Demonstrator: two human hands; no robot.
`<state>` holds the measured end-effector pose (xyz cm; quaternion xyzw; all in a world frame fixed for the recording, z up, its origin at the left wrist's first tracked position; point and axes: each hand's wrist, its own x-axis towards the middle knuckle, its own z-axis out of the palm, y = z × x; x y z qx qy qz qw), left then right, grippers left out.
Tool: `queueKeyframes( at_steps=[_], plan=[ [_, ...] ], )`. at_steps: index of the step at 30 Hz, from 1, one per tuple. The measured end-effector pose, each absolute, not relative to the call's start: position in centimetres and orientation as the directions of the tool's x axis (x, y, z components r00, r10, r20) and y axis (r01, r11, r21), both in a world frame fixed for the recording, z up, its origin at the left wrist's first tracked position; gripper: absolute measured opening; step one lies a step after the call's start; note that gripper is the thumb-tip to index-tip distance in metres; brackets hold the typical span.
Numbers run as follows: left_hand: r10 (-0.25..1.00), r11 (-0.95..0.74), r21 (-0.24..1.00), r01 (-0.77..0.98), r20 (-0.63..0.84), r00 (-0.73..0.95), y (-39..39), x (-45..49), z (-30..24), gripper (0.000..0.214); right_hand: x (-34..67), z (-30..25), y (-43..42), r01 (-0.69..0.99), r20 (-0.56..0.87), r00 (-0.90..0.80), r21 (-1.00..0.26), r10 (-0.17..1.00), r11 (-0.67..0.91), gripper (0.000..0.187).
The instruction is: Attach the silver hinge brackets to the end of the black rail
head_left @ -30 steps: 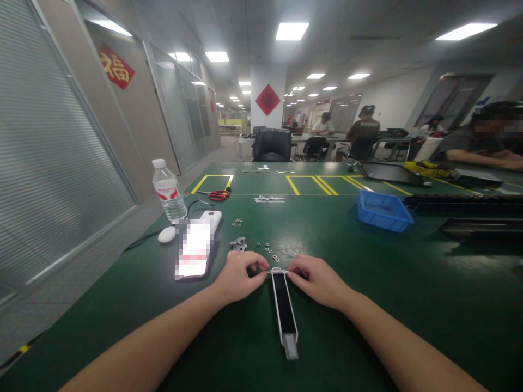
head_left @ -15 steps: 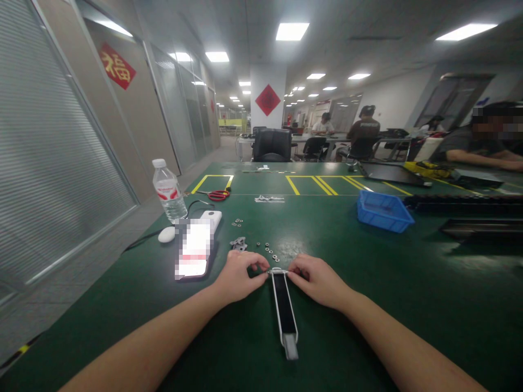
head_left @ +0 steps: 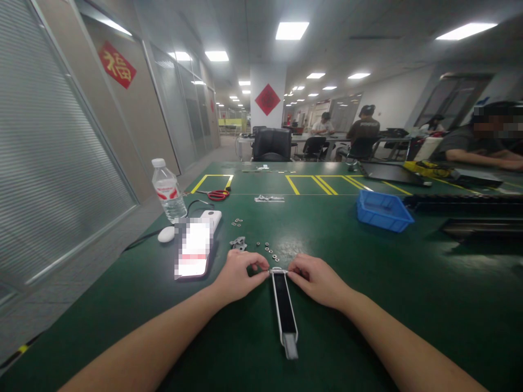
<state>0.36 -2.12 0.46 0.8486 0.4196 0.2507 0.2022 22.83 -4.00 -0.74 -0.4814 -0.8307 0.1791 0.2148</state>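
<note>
A long narrow black strip in a white frame (head_left: 285, 309) lies on the green table (head_left: 408, 294), pointing away from me. My left hand (head_left: 239, 275) pinches its far end from the left, fingers curled. My right hand (head_left: 316, 279) pinches the same end from the right. Something small and metallic sits between the fingertips at the strip's end; I cannot make out what. Several small washers (head_left: 269, 251) and a little metal bracket (head_left: 238, 243) lie just beyond my hands.
A phone (head_left: 193, 249) with a lit screen lies left of my hands, with a white mouse (head_left: 166, 234), a water bottle (head_left: 167, 190) and red scissors (head_left: 218, 194) beyond. A blue bin (head_left: 383, 210) and dark trays (head_left: 482, 226) sit to the right. Other people work at far tables.
</note>
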Motion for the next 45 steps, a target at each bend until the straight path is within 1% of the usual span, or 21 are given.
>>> queueKeyframes(
  at_steps=[13, 22, 26, 29, 31, 34, 37, 40, 45],
  plan=[
    [0.793, -0.598, 0.513, 0.615, 0.270, 0.546, -2.1, 0.5, 0.1, 0.004, 22.8, -0.9, -4.0, 0.726, 0.184, -0.442, -0.500, 0.878, 0.471, 0.011],
    [0.797, -0.596, 0.506, 0.624, 0.272, 0.540, -2.0, 0.6, -0.3, 0.005, 22.8, -1.0, -3.9, 0.711, 0.213, -0.454, -0.498, 0.865, 0.496, 0.011],
    [0.796, -0.595, 0.501, 0.629, 0.262, 0.545, -2.1, 0.6, -0.3, 0.006, 22.7, -0.7, -4.0, 0.714, 0.197, -0.441, -0.514, 0.876, 0.475, 0.013],
    [0.794, -0.596, 0.500, 0.628, 0.253, 0.552, -2.2, 0.6, -0.1, 0.009, 22.7, -0.4, -4.0, 0.720, 0.178, -0.404, -0.544, 0.897, 0.432, 0.014],
    [0.795, -0.594, 0.500, 0.630, 0.246, 0.554, -2.3, 0.6, -0.1, 0.011, 22.6, -0.5, -3.9, 0.720, 0.177, -0.368, -0.567, 0.913, 0.400, 0.017],
    [0.797, -0.591, 0.498, 0.635, 0.237, 0.555, -2.4, 0.6, 0.0, 0.014, 22.5, -0.8, -3.8, 0.720, 0.182, -0.346, -0.578, 0.920, 0.385, 0.027],
    [0.792, -0.599, 0.493, 0.631, 0.244, 0.560, -2.4, 0.6, 0.0, 0.016, 22.3, -1.0, -3.6, 0.743, 0.160, -0.362, -0.546, 0.918, 0.388, 0.035],
    [0.788, -0.603, 0.495, 0.625, 0.252, 0.561, -2.4, 0.7, -0.2, 0.016, 21.9, -0.7, -3.3, 0.790, 0.100, -0.376, -0.486, 0.921, 0.375, 0.041],
    [0.781, -0.614, 0.501, 0.610, 0.273, 0.562, -2.2, 0.6, -0.4, 0.016, 21.1, 0.2, -2.6, 0.839, 0.016, -0.360, -0.431, 0.933, 0.331, 0.041]
  ],
)
